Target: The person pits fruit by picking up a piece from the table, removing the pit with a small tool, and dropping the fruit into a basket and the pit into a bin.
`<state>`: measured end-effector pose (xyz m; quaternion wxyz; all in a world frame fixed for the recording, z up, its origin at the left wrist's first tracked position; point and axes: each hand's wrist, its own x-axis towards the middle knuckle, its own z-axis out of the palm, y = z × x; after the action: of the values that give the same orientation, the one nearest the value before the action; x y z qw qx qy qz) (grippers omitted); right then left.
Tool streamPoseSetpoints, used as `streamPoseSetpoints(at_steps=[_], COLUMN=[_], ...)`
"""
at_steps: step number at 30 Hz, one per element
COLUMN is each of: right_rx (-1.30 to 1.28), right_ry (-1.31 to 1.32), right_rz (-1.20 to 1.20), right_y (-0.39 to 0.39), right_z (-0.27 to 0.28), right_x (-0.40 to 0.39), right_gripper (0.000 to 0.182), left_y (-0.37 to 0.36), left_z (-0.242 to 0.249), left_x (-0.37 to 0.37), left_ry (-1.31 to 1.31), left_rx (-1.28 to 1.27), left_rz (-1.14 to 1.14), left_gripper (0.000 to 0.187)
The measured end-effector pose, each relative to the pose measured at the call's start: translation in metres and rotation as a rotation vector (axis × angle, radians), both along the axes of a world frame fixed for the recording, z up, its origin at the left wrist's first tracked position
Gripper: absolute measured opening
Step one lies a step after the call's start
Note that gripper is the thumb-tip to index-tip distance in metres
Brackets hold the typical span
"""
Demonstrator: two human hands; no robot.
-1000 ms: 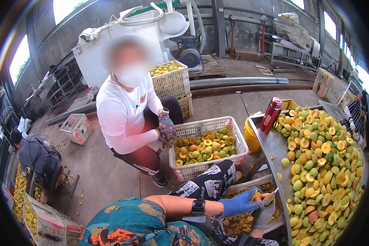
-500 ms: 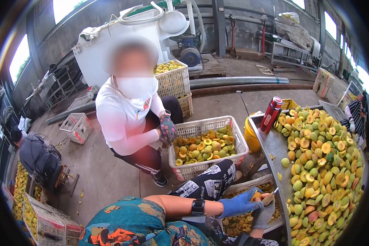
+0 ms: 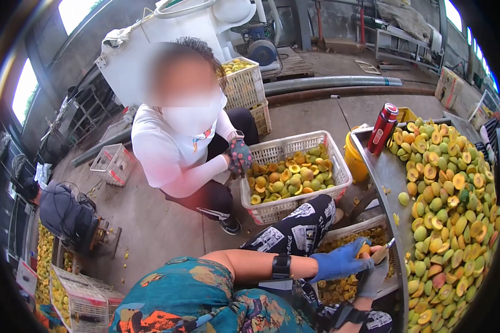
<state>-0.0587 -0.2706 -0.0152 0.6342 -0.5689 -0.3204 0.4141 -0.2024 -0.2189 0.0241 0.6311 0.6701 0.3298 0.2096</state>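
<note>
My left hand (image 3: 341, 261), in a blue glove, is closed around an apricot (image 3: 364, 252), most of which the fingers cover. Close against it, my right hand (image 3: 372, 281) in a grey glove grips a small knife (image 3: 380, 255) with a wooden-looking handle; its blade tip points up and away. Both hands are above a white crate (image 3: 338, 288) holding yellow fruit pieces. Just right of them, a metal table (image 3: 390, 208) carries a large heap of halved and whole apricots (image 3: 450, 222).
A red thermos (image 3: 383, 129) stands at the table's far corner, beside a yellow bucket (image 3: 354, 158). Ahead, a co-worker (image 3: 178, 150) sits by a white crate (image 3: 339, 186) of apricots. Another person (image 3: 66, 213) sits at left near more crates (image 3: 86, 299).
My view has tilted down and turned slightly, so the scene sits further right. Both hands keep their hold on the apricot and knife. The co-worker's head has shifted.
</note>
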Motion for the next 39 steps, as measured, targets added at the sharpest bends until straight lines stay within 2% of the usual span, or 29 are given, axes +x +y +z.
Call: streamPoseSetpoints(at_steps=[7,9,23,26,32,35,37,38,39], right_rx=[0.018,-0.053,0.020,0.072,0.070,-0.004,0.092,0.033,0.012], right_ry=[-0.005,-0.010,-0.025,-0.010,-0.083,0.017,-0.235,-0.076,-0.011], right_rz=[-0.004,-0.008,-0.052,-0.094,-0.094,-0.064,-0.049,-0.062,-0.013], right_y=[0.010,0.010,0.008,0.009,0.009,0.011,0.008,0.006,0.004], right_z=[-0.009,-0.006,-0.017,-0.018,-0.019,-0.016,-0.019,0.005,0.015], right_x=[0.002,0.001,0.003,0.001,0.002,-0.001,0.002,-0.010,-0.014], right_gripper=[0.024,0.025,0.028,0.024,0.025,0.027,0.027,0.027,0.026], left_y=[0.010,0.011,0.008,0.008,0.010,0.017,0.018,0.030,0.038], left_z=[-0.018,-0.018,-0.013,-0.012,-0.014,-0.012,-0.025,0.004,-0.002], left_x=[0.006,0.006,0.006,0.006,0.006,0.000,-0.004,-0.008,-0.011], left_ry=[0.016,-0.049,0.012,-0.004,0.006,0.026,-0.297,-0.023,-0.094], left_rx=[0.035,0.001,0.056,0.007,0.026,-0.019,-0.199,-0.254,-0.401], left_rz=[-0.002,-0.027,-0.026,-0.031,-0.027,-0.092,-0.076,-0.140,-0.157], left_gripper=[0.064,0.064,0.065,0.065,0.064,0.059,0.052,0.049,0.047])
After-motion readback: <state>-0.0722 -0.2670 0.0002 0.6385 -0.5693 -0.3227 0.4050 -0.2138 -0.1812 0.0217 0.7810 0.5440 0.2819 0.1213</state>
